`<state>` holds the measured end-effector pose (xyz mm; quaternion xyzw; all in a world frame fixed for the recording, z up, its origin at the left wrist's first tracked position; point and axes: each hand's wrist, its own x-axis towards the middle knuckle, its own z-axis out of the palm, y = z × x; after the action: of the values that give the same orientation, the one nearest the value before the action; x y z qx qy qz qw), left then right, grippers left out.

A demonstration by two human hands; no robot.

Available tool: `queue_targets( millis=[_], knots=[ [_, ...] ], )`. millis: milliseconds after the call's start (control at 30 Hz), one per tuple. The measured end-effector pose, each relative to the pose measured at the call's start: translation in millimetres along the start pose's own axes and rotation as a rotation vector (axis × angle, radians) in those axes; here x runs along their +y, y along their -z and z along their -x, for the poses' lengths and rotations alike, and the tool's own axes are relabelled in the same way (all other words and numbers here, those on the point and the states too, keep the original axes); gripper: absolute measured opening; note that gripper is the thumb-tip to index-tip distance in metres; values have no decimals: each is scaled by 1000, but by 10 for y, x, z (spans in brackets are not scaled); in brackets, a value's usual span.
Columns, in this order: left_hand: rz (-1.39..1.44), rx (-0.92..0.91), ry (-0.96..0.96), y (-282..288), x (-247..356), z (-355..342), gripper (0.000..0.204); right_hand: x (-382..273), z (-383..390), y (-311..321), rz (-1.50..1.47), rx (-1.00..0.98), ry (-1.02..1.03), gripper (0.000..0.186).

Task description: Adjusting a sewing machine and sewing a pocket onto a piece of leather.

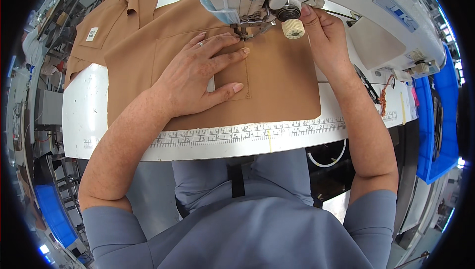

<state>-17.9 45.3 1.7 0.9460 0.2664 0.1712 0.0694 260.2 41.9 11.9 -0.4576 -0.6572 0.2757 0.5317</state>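
Brown fabric (287,81) lies spread beneath the head of a white sewing machine (420,26). A stitched rectangular piece, like a patch pocket (232,78), sits on it under the presser foot (242,32). My left hand (193,71) rests on this cloth with fingers stretched out, fingertips close beside the foot; a ring is on one finger. Just right of the cream tension dial (293,29), my right hand (326,36) is raised, thumb and fingers pinched together at the machine. What they grip is hidden behind the thumb and machine parts.
A printed ruler (247,134) runs along the white table's front edge. More brown cloth with a white label (92,34) lies at the far left. Orange threads (383,96) and a black tool (367,83) lie right of my forearm, near a blue bin (425,120).
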Motion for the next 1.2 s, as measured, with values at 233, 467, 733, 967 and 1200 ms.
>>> queue_targets(
  millis=[233,467,733,967,1200],
  knots=[
    [9,-3,3,6,17,-11,59,-6,55,110,26,-57,-52,46],
    [20,-4,7,4,21,5,60,-145,219,370,98,-68,-16,40],
    [4,3,26,-29,-7,3,59,-301,693,613,276,-155,-124,28],
    [14,-5,58,-67,23,62,60,-264,713,489,373,-204,79,19],
    [20,-20,86,10,269,214,59,-299,225,-125,-38,-405,-341,26]
  ],
)
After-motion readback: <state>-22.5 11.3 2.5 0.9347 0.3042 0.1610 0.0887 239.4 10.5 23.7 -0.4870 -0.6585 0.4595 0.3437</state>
